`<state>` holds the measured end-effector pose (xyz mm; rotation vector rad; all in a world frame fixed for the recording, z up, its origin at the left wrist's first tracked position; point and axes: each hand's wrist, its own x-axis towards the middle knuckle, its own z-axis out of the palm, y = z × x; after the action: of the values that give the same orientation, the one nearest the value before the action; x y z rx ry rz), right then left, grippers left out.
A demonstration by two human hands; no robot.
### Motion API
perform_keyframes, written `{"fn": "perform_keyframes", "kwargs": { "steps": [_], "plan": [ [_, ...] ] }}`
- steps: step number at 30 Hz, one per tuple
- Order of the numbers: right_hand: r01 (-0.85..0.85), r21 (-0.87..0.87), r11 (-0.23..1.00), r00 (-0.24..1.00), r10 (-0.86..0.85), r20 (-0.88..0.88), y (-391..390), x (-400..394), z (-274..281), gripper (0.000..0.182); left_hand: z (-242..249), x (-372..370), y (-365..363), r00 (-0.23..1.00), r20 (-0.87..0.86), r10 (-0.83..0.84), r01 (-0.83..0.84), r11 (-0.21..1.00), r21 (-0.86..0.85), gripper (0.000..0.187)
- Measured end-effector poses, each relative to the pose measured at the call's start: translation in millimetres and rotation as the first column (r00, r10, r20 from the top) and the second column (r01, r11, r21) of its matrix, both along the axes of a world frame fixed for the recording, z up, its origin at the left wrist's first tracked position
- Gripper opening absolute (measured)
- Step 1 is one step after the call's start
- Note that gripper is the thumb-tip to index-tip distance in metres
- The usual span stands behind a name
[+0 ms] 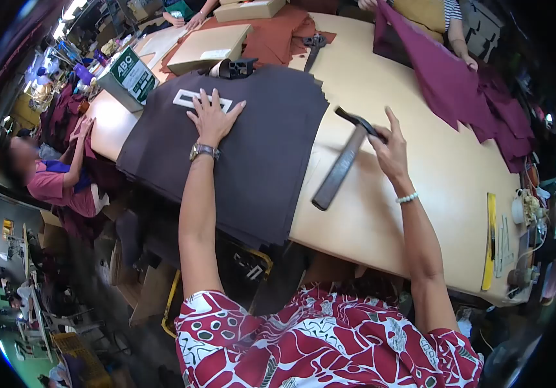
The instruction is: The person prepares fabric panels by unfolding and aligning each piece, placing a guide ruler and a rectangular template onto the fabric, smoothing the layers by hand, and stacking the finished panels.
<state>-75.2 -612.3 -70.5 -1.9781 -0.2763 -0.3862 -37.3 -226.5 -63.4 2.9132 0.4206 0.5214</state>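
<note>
A broad stack of dark fabric pieces (252,161) lies on the table. My left hand (213,119) rests on it with fingers spread, partly over a white rectangular frame (188,99). Over the bare wood right of the stack, my right hand (391,145) grips a hammer (342,166) near its head, index finger pointing away. The hammer's dark handle slants down toward the near left. Behind the stack are a dark metal tool (241,67) and a roll of tape beside it.
Around the table (355,71) are a green-and-white box (128,78), cardboard boxes (210,48), rust-coloured fabric (274,39) and a yellow ruler (489,242). One person handles maroon fabric (439,77) at the far right; another sits at the left. A third person's hands show at the back.
</note>
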Motion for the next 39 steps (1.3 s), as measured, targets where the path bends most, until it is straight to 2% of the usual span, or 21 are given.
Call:
{"fn": "perform_keyframes", "kwargs": {
  "steps": [2, 5, 7, 8, 9, 10, 11, 13, 14, 16, 18, 19, 20, 21, 22, 25, 26, 30, 32, 35, 39],
  "plan": [
    [-0.041, -0.073, 0.996, 0.994, 0.048, 0.093, 30, 8, 5, 0.070, 1, 1, 2, 1.000, -0.004, 0.011, -0.011, 1.000, -0.002, 0.094],
    [-0.158, 0.052, 0.986, 0.986, 0.161, -0.051, 98, -4, 17, 0.070, 1, -4, 2, 0.978, 0.210, 0.017, -0.006, 0.999, -0.053, 0.093],
    [-0.209, 0.008, 0.978, 0.976, 0.209, -0.059, 130, -4, -6, 0.070, 9, -21, 8, 0.956, 0.292, 0.009, 0.017, 0.996, -0.086, 0.091],
    [-0.184, -0.211, 0.960, 0.982, 0.187, -0.008, 142, -5, -19, 0.071, 12, -35, 17, 0.953, 0.302, 0.007, 0.010, 0.998, -0.055, 0.090],
    [-0.197, -0.336, 0.921, 0.974, 0.224, 0.045, 146, -3, -39, 0.073, 19, -58, 18, 0.925, 0.376, 0.061, -0.042, 0.997, -0.059, 0.084],
    [-0.206, -0.329, 0.922, 0.963, 0.251, 0.101, 145, -4, -44, 0.075, 21, -85, 24, 0.903, 0.410, 0.132, -0.087, 0.988, -0.128, 0.081],
    [-0.210, -0.315, 0.926, 0.948, 0.271, 0.164, 145, -4, -44, 0.077, 22, -111, 32, 0.872, 0.448, 0.198, -0.124, 0.974, -0.190, 0.079],
    [-0.127, -0.351, 0.928, 0.923, 0.240, 0.301, 134, -27, -35, 0.080, -2, -165, 54, 0.727, 0.598, 0.338, -0.213, 0.938, -0.272, 0.056],
    [-0.183, -0.360, 0.915, 0.940, 0.270, 0.210, 124, -42, -27, 0.080, -29, -190, 73, 0.640, 0.670, 0.376, -0.269, 0.927, -0.263, 0.048],
    [-0.259, -0.451, 0.854, 0.947, 0.316, 0.056, 96, -78, -17, 0.080, -108, -235, 96, 0.569, 0.577, 0.586, -0.480, 0.806, -0.347, 0.045],
    [-0.285, -0.569, 0.771, 0.949, 0.312, -0.053, 72, -117, -10, 0.076, -187, -277, 102, 0.670, 0.201, 0.715, -0.645, 0.694, -0.320, 0.050],
    [-0.288, -0.604, 0.743, 0.952, 0.289, -0.099, 61, -135, -11, 0.073, -217, -294, 102, 0.715, -0.025, 0.699, -0.676, 0.681, -0.281, 0.055],
    [-0.270, -0.647, 0.712, 0.956, 0.280, -0.092, 49, -147, -15, 0.070, -255, -311, 106, 0.769, -0.103, 0.631, -0.632, 0.724, -0.276, 0.059],
    [-0.249, -0.690, 0.680, 0.960, 0.268, -0.082, 41, -157, -20, 0.066, -276, -316, 100, 0.745, -0.129, 0.654, -0.667, 0.732, -0.138, 0.065],
    [-0.218, -0.721, 0.658, 0.970, 0.230, -0.082, 39, -166, -21, 0.064, -288, -319, 100, 0.722, -0.239, 0.649, -0.684, 0.721, -0.109, 0.066],
    [-0.143, -0.790, 0.596, 0.986, 0.154, -0.063, 42, -179, -22, 0.057, -320, -327, 102, 0.727, -0.356, 0.587, -0.649, 0.757, -0.077, 0.067],
    [-0.123, -0.801, 0.586, 0.988, 0.152, -0.040, 41, -179, -23, 0.055, -328, -331, 102, 0.744, -0.346, 0.572, -0.617, 0.787, -0.027, 0.065],
    [-0.087, -0.810, 0.581, 0.989, 0.150, 0.001, 45, -177, -22, 0.049, -353, -330, 117, 0.774, -0.272, 0.573, -0.617, 0.778, -0.117, 0.050],
    [-0.084, -0.817, 0.570, 0.989, 0.151, 0.004, 45, -178, -21, 0.048, -338, -331, 116, 0.777, -0.268, 0.569, -0.612, 0.783, -0.114, 0.039],
    [-0.082, -0.818, 0.570, 0.989, 0.149, 0.005, 47, -178, -19, 0.048, -314, -334, 115, 0.798, -0.300, 0.522, -0.566, 0.821, -0.077, 0.035],
    [-0.092, -0.804, 0.588, 0.988, 0.154, 0.000, 47, -178, -20, 0.047, -314, -340, 123, 0.858, -0.147, 0.493, -0.497, 0.868, 0.010, 0.035]
  ]
}}
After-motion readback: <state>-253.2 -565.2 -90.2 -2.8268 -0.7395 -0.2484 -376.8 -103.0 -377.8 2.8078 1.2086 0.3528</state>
